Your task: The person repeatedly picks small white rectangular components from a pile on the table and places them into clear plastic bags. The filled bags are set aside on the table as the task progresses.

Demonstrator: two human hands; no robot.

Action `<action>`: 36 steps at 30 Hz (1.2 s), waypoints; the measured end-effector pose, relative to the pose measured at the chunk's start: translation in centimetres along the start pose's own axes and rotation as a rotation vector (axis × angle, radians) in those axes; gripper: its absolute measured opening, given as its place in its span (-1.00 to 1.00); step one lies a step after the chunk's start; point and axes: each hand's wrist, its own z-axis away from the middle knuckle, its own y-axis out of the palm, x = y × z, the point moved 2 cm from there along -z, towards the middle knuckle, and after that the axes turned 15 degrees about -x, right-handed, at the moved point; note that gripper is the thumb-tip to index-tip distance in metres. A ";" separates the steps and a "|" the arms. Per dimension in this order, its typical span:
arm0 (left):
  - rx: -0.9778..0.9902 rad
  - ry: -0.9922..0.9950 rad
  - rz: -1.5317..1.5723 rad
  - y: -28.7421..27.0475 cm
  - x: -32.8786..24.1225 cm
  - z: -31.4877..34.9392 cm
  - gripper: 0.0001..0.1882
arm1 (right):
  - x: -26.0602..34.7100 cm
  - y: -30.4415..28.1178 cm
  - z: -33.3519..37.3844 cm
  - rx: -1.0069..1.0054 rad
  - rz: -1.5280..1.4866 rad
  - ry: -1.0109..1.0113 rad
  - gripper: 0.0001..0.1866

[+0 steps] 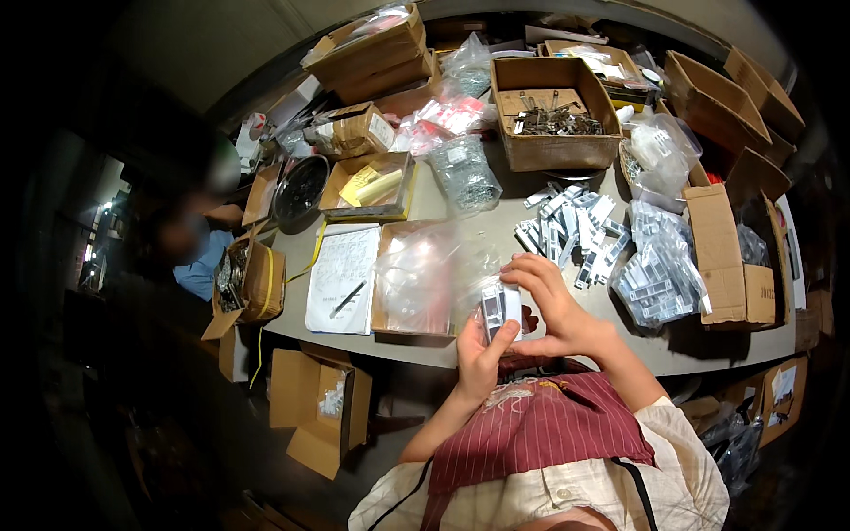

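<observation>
A small stack of grey and white plastic parts (498, 310) is between my two hands, above the table's near edge. My left hand (479, 361) grips its lower left side, thumb across the front. Around its right side curves my right hand (567, 311), fingertips at the top end and thumb near the bottom end. A thin clear plastic bag (474, 265) shows just beyond the stack; whether it wraps the parts, I cannot tell. Farther off lies a loose pile of similar grey and white parts (571, 226). Clear bags of such parts (657, 279) lie to the right.
An open carton (416, 234) lined with clear plastic stands left of my hands, beside a written notebook (341, 301) with a pen (348, 299). A carton of metal pieces (553, 155) stands behind. Another person (199, 257) is at the left. Below the table sits an open box (305, 389).
</observation>
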 end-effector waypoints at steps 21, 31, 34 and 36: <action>-1.036 0.193 0.081 -33.6 -0.4 0.1 -0.67 | -16.4 9.9 11.3 -0.244 -0.276 1.035 -0.44; -1.502 0.073 0.403 -64.7 8.0 6.3 -0.57 | -14.8 10.7 6.1 -0.368 0.287 0.604 -0.54; -1.609 0.033 0.514 -66.3 7.8 5.7 -0.53 | -14.7 9.5 4.5 -0.375 0.573 0.481 -0.58; -1.719 -0.092 0.433 -63.5 7.3 3.9 -0.52 | -14.3 8.8 3.8 -0.354 0.836 0.389 -0.56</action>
